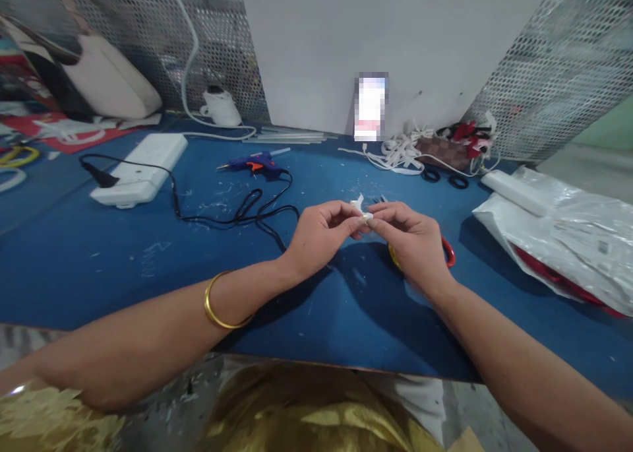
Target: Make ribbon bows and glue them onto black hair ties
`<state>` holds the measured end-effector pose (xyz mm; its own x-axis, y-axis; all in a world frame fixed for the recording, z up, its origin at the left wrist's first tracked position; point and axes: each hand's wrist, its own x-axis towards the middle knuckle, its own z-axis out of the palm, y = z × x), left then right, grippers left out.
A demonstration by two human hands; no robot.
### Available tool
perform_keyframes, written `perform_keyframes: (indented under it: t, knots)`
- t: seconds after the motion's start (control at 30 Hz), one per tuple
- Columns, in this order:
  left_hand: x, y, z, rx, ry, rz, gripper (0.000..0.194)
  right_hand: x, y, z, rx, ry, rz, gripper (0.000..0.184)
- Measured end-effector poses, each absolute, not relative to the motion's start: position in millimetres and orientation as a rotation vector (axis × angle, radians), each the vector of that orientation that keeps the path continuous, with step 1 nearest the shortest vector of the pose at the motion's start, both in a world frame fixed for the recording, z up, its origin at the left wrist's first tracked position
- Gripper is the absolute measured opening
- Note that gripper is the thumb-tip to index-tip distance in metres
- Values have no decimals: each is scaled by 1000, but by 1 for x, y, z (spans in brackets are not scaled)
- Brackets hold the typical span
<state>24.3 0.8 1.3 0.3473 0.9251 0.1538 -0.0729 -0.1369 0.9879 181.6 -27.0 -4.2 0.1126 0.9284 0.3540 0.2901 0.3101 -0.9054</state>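
Observation:
Above the middle of the blue table, my left hand and my right hand meet fingertip to fingertip. Both pinch a small white ribbon piece, one end of which sticks up between the fingers. Most of it is hidden, so its full shape cannot be made out. Under my right hand lie scissors with red and yellow handles, partly covered by the palm. Beyond my left hand a blue glue gun with an orange trigger rests on its side.
A black cord loops from the glue gun towards a white power strip. Clear glue sticks, a propped phone and a heap of white ribbon line the back. Plastic packaging lies right; a handbag stands left.

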Motion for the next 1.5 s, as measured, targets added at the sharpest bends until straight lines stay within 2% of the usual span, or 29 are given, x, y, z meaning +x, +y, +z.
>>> perform_keyframes:
  t: [0.73, 0.8, 0.93, 1.0, 1.17, 1.5]
  knots:
    - [22, 3, 2, 1452, 947, 1111, 6, 181, -24, -4, -1112, -1213, 884, 6]
    - [22, 3, 3, 1387, 925, 1092, 10, 181, -24, -4, -1102, -1240, 837, 5]
    - [22, 1, 4, 1226, 880, 965, 35, 179, -27, -3, -1109, -1381, 660, 5]
    - [23, 1, 4, 1167, 879, 890, 41, 178, -29, -1, -1116, -1476, 531, 6]
    - [23, 5, -1, 1082, 893, 870, 30, 176, -33, 3, -1124, -1694, 324, 7]
    - [23, 9, 0, 1154, 820, 972, 18, 178, -32, 1, -1194, -1789, 269, 12]
